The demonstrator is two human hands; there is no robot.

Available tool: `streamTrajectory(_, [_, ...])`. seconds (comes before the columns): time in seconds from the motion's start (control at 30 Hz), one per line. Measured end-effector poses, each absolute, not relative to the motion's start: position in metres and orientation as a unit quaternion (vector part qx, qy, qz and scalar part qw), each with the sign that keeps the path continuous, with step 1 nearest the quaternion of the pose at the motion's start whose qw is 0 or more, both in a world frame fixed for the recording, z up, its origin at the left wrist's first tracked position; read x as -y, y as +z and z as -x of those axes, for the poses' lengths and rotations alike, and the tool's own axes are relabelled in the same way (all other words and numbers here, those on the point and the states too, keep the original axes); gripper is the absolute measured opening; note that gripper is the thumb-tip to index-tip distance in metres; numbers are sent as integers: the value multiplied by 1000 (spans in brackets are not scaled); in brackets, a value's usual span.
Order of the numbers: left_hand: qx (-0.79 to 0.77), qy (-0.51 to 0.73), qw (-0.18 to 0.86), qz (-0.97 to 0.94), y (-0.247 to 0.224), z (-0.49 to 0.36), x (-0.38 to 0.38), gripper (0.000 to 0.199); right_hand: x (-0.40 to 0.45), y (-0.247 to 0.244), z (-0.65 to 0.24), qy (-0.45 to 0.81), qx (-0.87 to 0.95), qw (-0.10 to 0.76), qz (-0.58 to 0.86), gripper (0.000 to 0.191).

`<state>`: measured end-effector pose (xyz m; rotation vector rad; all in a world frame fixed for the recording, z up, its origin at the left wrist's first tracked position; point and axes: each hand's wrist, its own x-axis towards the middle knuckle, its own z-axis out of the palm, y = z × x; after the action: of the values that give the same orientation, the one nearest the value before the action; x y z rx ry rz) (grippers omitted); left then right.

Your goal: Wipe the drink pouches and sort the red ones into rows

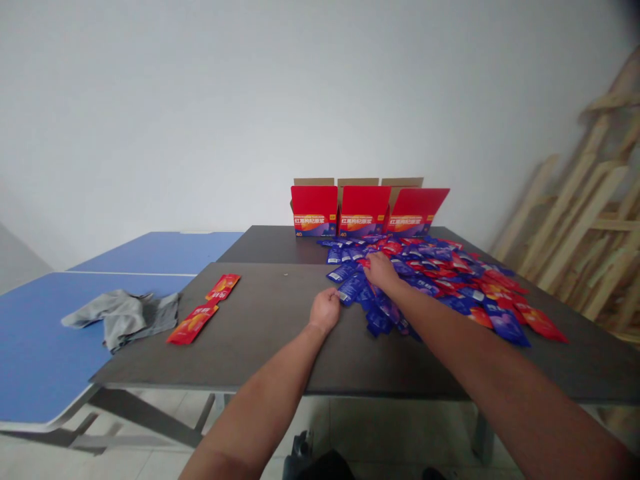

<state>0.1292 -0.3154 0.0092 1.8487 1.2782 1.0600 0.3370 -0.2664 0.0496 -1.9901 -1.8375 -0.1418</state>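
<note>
The left edge of a blue pouch (353, 289) is pinched by the curled fingers of the left hand (326, 310), on the near left side of a heap of blue and red pouches (440, 270) spread over the right of a dark table (270, 333). The right hand (381, 270) is set among the blue pouches, slightly farther off; its fingertips are hidden, so whether anything is grasped there cannot be told.

At the far edge, behind the heap, three red boxes (365, 203) are lined up with flaps raised. White characters reading 红黑枸杞原浆 are printed across their fronts, with "40" at the lower left of the left and middle ones. On the left, two red pouches (194, 324) are laid end to end, marked with white characters too blurred to be read. Beyond their left, a grey cloth (127, 317) is draped on a blue table (35, 333).
</note>
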Motion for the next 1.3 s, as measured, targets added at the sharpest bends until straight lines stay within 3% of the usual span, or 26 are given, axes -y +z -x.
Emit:
streamTrajectory(0.2, [-406,430,350,-726,7,-129,316,19,242,48,-335,-17,612,49,789,53])
streamTrajectory(0.37, [-376,444,367,-726,6,-129,316,17,242,51,-336,-80,659,29,747,33])
streamTrajectory(0.53, [-342,476,476,-656,4,-129,315,13,254,69,-335,-122,688,62,713,30])
streamTrajectory(0.67, [-298,464,637,-539,10,-130,311,12,267,78,-320,-150,721,160,658,32])
streamTrajectory(0.73, [-251,405,764,-435,17,-128,310,21,276,79,-310,-132,770,204,590,32])
streamTrajectory(0.8, [-205,331,846,-364,24,-125,310,43,288,77,-299,-100,837,197,501,29])
streamTrajectory(0.9, [-185,243,891,-335,30,-120,312,68,310,72,-282,-69,908,151,383,21])
streamTrajectory(0.97, [-194,210,900,-329,30,-117,311,66,323,70,-276,-69,915,162,364,19])
streamTrajectory(1.17, [-123,258,907,-309,29,-115,309,20,335,72,-331,-95,796,276,531,32])
streamTrajectory(1.3, [-93,229,918,-309,31,-115,310,52,336,72,-412,-133,661,287,681,34])
